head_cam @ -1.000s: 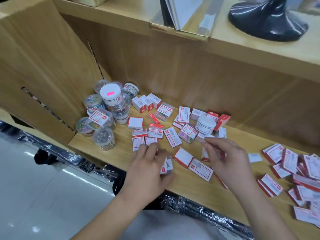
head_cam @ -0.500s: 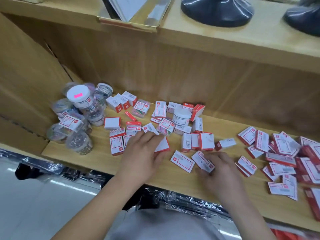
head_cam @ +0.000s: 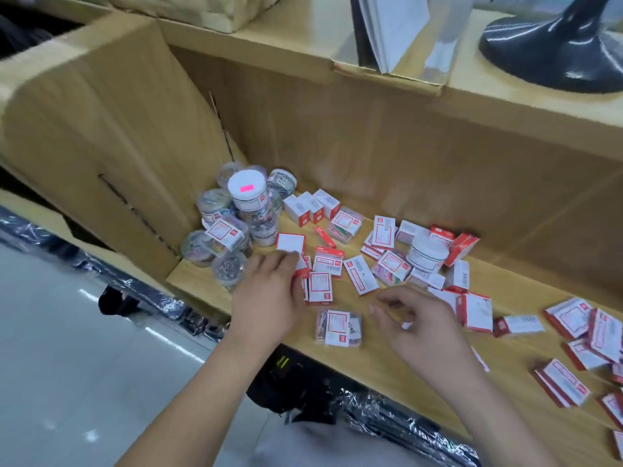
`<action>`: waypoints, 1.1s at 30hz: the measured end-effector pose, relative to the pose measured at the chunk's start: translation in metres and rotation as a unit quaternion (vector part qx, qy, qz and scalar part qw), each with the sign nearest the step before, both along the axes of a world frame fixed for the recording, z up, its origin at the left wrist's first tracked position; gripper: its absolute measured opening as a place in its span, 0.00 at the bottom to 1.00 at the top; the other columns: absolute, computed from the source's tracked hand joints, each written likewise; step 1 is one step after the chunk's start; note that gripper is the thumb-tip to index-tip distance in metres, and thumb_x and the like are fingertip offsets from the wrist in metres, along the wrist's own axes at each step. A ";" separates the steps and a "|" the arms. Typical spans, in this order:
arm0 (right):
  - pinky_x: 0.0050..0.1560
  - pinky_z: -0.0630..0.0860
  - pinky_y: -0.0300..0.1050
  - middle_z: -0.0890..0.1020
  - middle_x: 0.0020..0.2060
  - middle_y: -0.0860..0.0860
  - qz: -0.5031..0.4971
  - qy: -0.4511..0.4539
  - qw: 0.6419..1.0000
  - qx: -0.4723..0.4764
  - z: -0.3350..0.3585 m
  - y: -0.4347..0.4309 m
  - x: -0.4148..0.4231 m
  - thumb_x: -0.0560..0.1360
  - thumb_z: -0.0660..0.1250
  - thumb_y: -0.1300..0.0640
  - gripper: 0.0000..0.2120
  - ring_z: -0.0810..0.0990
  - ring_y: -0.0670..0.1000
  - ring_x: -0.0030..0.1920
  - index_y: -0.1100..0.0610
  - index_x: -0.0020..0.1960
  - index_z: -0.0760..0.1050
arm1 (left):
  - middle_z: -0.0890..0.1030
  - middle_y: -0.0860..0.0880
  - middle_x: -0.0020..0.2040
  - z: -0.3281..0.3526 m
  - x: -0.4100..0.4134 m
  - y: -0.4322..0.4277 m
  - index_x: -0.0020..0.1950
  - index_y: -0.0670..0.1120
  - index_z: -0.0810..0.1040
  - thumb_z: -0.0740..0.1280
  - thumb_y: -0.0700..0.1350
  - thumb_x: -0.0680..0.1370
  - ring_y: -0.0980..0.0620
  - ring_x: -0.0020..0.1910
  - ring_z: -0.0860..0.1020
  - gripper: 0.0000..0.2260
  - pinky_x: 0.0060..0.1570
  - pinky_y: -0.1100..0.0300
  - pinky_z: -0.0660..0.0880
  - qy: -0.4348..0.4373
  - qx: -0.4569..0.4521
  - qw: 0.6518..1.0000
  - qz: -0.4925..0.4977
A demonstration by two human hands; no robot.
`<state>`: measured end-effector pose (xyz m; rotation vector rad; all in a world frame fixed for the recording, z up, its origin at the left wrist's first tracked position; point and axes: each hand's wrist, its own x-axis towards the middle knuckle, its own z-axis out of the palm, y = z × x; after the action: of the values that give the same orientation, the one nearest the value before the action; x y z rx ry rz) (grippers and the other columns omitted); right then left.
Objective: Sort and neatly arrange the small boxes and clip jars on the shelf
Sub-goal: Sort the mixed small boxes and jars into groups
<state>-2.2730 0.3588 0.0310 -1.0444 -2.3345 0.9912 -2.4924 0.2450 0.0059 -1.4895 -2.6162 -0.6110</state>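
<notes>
One shift: left hand (head_cam: 269,301), fingers (head_cam: 281,261) flat, now presses small boxes (head_cam: 320,286) at 9 o'clock by clip jars (head_cam: 247,193); right hand (head_cam: 418,321) curled, grip unclear; grouping ongoing.

Head view, looking down (steeply) at shelf (head_cam: 387,365), close

About nine round clip jars (head_cam: 247,193), some thirty small boxes (head_cam: 320,286), one wooden shelf (head_cam: 354,364)

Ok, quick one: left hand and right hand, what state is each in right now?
Left hand: open, fingers flat on the small boxes.
Right hand: fingers curled; whether it holds anything cannot be told.
</notes>
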 end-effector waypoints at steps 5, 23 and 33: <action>0.44 0.72 0.29 0.82 0.42 0.39 -0.076 0.020 0.997 0.015 -0.001 0.010 0.017 0.71 0.77 0.61 0.12 0.80 0.40 0.44 0.48 0.51 0.83 | 0.78 0.45 0.66 0.005 -0.006 -0.001 0.64 0.45 0.80 0.71 0.47 0.75 0.41 0.66 0.73 0.17 0.58 0.48 0.78 0.002 0.020 1.000 -0.020; 0.63 0.76 0.56 0.80 0.63 0.48 -0.123 -0.096 0.982 0.105 -0.029 0.048 0.109 0.68 0.79 0.59 0.28 0.78 0.54 0.65 0.53 0.67 0.79 | 0.80 0.54 0.52 -0.025 0.117 0.056 0.58 0.52 0.82 0.68 0.56 0.71 0.48 0.51 0.75 0.18 0.45 0.50 0.79 -0.034 -0.058 0.939 -0.338; 0.51 0.72 0.35 0.75 0.47 0.44 -0.247 -0.024 0.964 0.095 -0.002 0.049 0.119 0.66 0.80 0.53 0.22 0.76 0.43 0.49 0.52 0.58 0.79 | 0.75 0.51 0.65 0.002 0.138 0.102 0.71 0.49 0.74 0.75 0.51 0.74 0.47 0.63 0.73 0.26 0.52 0.52 0.77 -0.049 -0.020 0.945 -0.321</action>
<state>-2.1539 0.4075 0.0286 -1.4793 -1.9975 0.5431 -2.3542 0.3467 0.0081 -2.3970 -2.1715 -0.6841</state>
